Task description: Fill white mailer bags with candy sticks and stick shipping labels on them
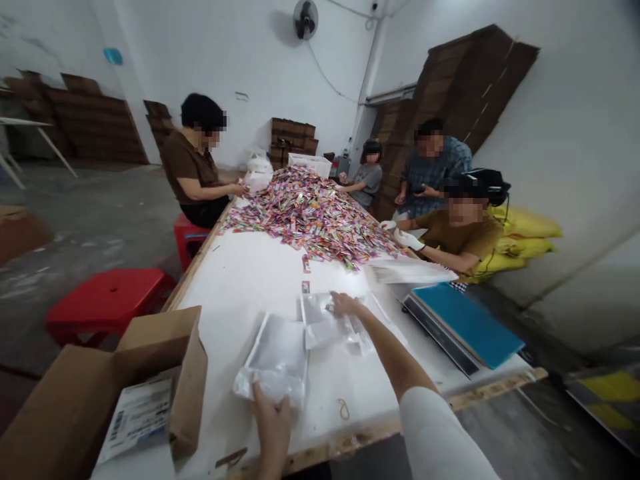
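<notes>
My left hand [270,413] grips the near edge of a stack of clear plastic bags [277,357] lying on the white table [240,280]. My right hand [345,305] reaches forward, fingers curled down on another clear plastic bag [325,323] spread flat beyond the stack. A large heap of colourful small packets [310,213] covers the far half of the table, out of reach of both hands.
An open cardboard box [150,387] with a labelled sheet sits at the near left. A scale with a blue top [465,323] and white sheets [410,270] lie at the right. Several people sit round the heap. Red stools [107,300] stand at the left. A rubber band [344,408] lies near the edge.
</notes>
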### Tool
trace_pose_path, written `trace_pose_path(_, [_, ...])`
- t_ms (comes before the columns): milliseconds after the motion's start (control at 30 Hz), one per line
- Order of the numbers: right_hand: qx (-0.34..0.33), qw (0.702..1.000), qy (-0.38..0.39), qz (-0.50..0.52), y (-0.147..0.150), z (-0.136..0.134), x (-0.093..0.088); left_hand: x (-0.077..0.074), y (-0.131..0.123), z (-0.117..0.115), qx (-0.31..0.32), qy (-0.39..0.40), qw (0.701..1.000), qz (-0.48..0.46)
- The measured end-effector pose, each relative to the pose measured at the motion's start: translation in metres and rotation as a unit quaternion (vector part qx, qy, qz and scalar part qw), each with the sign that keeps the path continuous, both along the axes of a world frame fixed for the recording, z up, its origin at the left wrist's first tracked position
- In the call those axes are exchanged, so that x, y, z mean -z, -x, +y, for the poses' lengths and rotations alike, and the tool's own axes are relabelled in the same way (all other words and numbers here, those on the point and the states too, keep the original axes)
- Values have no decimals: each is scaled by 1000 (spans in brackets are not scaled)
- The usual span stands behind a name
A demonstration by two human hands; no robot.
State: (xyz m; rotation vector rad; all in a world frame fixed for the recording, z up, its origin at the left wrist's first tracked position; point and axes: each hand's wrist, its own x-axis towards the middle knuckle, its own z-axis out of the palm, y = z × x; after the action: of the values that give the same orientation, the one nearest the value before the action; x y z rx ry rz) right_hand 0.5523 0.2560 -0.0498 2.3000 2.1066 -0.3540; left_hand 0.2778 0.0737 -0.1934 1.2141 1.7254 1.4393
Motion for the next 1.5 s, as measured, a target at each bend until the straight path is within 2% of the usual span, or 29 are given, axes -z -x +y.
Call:
trace_pose_path(100, [-43,998,18,32,11,-27,29,-9,-2,-4,6,19,1000,5])
trace_pose_path(167, [-69,996,22,47,22,-42,40,-15,-2,-8,0,30,1000,4])
trace_pose_path(233, [-90,994,29,57,27,-56,42,-20,-3,-12,-5,31,999,0])
trace_pose_path(300, [-84,995,9,50,19,-68,39,-22,-3,-16,-1,36,999,-7])
trace_pose_path(333, [-56,998,-23,36,11,-74,36,-23,-4,-18,1,40,999,-10])
trace_pose_path(400, [55,994,-99,0,-14,-86,31,-23,-4,-21,6,55,998,-18])
trace_pose_path(467, [170,977,-123,-19,-38,-100,31,-23,-5,-23,6,73,997,-25])
trace_pose_path(533, [215,972,-90,-13,-50,-116,35,-23,-6,-24,5,88,996,-30])
trace_pose_path(600, [210,976,-61,-11,-45,-133,41,-23,-7,-24,9,92,995,-38])
trace_pose_path(733, [192,979,-60,-29,4,-163,46,-27,-6,-24,20,85,994,-63])
trace_pose_path(833, [149,986,-64,-31,38,-178,49,-31,-4,-22,17,80,993,-84])
trace_pose_path(967, [81,995,-58,-19,49,-188,51,-39,-4,-31,20,83,992,-93])
trace_pose_path(1033, [72,995,-71,-22,49,-186,46,-47,-1,-48,17,86,992,-87])
trace_pose_path(1100, [68,990,-122,-12,57,-181,31,-62,8,-75,47,61,995,-68])
trace_pose_path(1200, [22,975,-196,98,96,-175,-2,-94,40,-127,158,-66,985,19])
trace_pose_path(1233, [-15,970,-191,151,117,-176,-12,-105,55,-142,156,-110,979,65])
trace_pose_path(1300, [-112,953,-126,251,165,-182,-26,-123,91,-162,68,-168,976,125])
trace_pose_path(1367, [-195,927,-24,320,214,-193,-28,-132,126,-169,-56,-169,976,126])
trace_pose_path(1433, [-217,910,60,349,257,-211,-18,-134,157,-166,-139,-142,976,90])
trace_pose_path(1500, [-190,911,95,353,289,-233,-3,-134,181,-159,-141,-90,985,32])
